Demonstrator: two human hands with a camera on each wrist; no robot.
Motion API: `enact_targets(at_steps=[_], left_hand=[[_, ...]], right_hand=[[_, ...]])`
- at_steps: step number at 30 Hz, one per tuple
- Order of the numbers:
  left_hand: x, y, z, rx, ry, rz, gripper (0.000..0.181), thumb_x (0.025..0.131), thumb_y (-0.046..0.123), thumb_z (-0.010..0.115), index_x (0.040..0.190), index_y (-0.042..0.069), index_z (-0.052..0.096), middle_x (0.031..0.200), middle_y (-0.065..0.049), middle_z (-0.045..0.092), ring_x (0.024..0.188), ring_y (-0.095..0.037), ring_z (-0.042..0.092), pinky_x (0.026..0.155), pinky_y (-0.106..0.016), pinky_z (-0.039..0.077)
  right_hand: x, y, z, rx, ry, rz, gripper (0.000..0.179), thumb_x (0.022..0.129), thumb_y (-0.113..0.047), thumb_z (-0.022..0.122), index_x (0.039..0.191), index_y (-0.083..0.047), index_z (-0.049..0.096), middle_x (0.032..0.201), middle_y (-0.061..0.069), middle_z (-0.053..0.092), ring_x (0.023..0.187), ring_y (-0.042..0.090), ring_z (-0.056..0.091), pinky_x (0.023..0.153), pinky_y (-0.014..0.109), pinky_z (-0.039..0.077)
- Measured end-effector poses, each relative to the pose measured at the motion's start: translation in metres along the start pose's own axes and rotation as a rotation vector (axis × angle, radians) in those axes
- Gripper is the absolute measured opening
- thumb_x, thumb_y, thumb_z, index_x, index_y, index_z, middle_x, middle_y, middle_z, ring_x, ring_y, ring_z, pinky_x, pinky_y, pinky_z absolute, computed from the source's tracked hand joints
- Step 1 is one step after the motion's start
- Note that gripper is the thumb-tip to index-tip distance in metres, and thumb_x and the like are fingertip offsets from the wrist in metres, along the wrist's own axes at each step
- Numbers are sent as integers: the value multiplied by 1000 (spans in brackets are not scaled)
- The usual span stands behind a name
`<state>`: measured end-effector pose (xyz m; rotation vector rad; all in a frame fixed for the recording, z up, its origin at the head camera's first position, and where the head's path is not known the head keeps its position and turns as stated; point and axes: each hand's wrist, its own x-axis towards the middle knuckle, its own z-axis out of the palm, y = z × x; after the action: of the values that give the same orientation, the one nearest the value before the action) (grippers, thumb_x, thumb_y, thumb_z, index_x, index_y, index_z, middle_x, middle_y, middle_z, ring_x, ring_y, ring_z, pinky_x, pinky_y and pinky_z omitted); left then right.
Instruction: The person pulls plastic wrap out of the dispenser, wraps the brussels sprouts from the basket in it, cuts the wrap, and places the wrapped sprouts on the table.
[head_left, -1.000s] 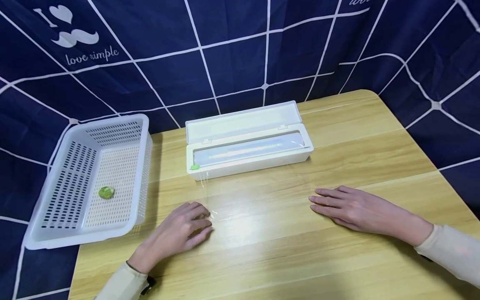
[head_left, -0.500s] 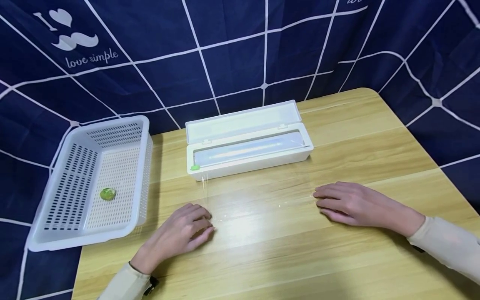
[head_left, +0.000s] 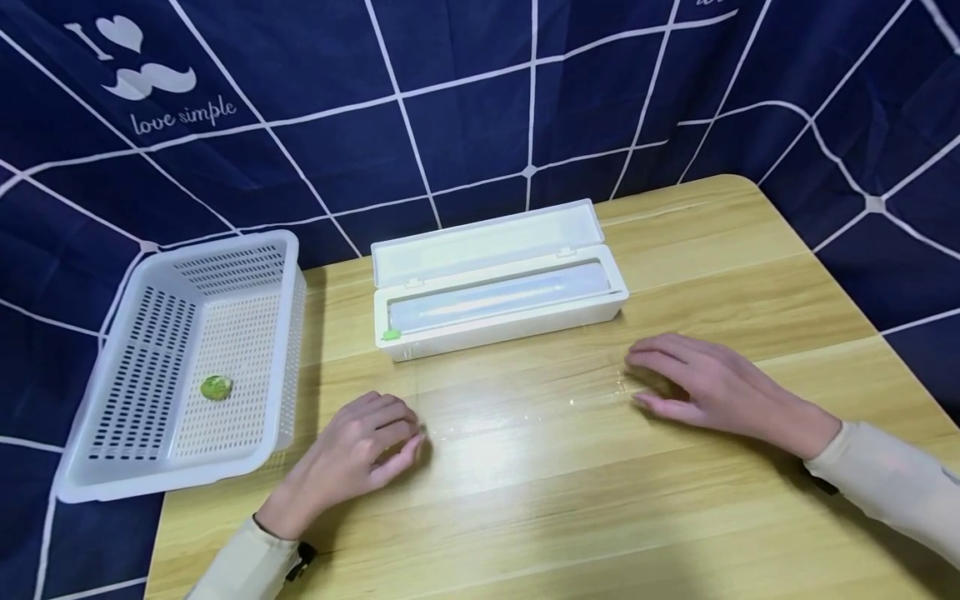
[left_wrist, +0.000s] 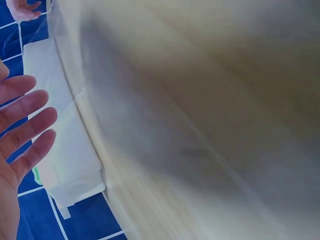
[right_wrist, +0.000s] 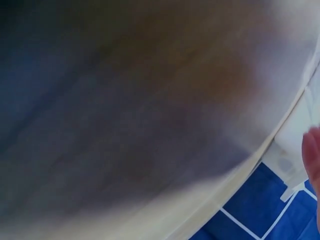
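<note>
A clear sheet of cling film lies over the wooden table in front of a white dispenser box. Its lid is up, and a roll of film shows inside. At the box's left end sits a green slide cutter. My left hand is by the film's near left corner; in the left wrist view its fingers are spread and fairly straight. My right hand is at the film's right edge, thumb apart from the fingers. Whether either hand touches the film is hard to tell.
On the left, a white perforated basket holds a small green and whitish round object. A dark blue curtain with white lines hangs behind the wooden table.
My right hand has risen slightly toward the box, and its thumb and fingers have parted. My left hand has shifted slightly up and left. The box has stayed put.
</note>
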<state>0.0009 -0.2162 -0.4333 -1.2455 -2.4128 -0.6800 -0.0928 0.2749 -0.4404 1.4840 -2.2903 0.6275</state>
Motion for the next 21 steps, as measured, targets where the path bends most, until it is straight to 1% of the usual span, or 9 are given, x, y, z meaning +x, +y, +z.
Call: enact_targets(at_steps=[2,4,6,7,9,11,14,18,21], left_hand=[[4,-1,-2,1,24,-3,29,108,22,62,88,9,79,91,-1,76,85,-20,72,73,-33,59],[7,-1,-3,4,53,-3,28,108,22,63,87,9,78,91,-1,76,85,-20,72,73,-34,58],[11,-2,-5,10,86,1,28,107,21,63,86,9,78,90,-1,75,84,-20,72,72,-34,58],[13,-2,-6,14,101,0,29,107,20,63,85,9,78,89,-1,75,84,-21,72,72,-35,58],[16,-3,-8,22,126,-1,33,108,21,61,83,8,77,88,-2,75,83,-22,71,71,-36,58],[20,-3,-10,30,143,-4,35,109,21,59,82,7,77,86,-3,76,82,-24,72,71,-38,58],[24,-5,-13,35,145,-27,37,109,22,59,83,6,78,86,-4,77,83,-26,73,73,-40,59],[27,-8,-19,35,148,-87,34,109,26,60,93,5,81,91,-6,78,86,-26,73,77,-43,61],[28,-11,-24,21,195,-116,34,109,28,60,103,1,80,94,-9,78,85,-28,73,76,-46,62]], right_hand=[[3,0,-1,-1,3,70,59,108,-54,61,129,1,74,131,15,71,112,30,70,103,28,53],[5,1,-2,1,-6,152,70,105,-60,62,138,2,68,141,17,65,120,33,66,115,22,41],[8,1,-1,10,-19,229,84,101,-66,65,150,3,59,150,20,58,129,38,60,123,21,28],[9,2,-1,10,-33,266,92,98,-68,68,155,2,53,155,21,54,134,39,57,125,24,26],[12,3,-1,3,-63,326,108,90,-69,77,164,1,41,162,23,47,142,43,50,128,32,25],[14,5,0,3,-90,369,121,83,-64,87,168,1,32,166,25,41,146,46,45,129,45,29],[17,6,0,-7,-159,427,133,76,-60,95,171,0,25,170,27,35,150,49,40,122,62,35],[19,6,1,-24,-277,489,140,76,-66,94,173,0,17,173,28,27,152,51,37,112,74,39],[21,6,3,-21,-328,510,143,78,-70,91,174,-2,10,174,28,26,152,51,37,110,75,41]])
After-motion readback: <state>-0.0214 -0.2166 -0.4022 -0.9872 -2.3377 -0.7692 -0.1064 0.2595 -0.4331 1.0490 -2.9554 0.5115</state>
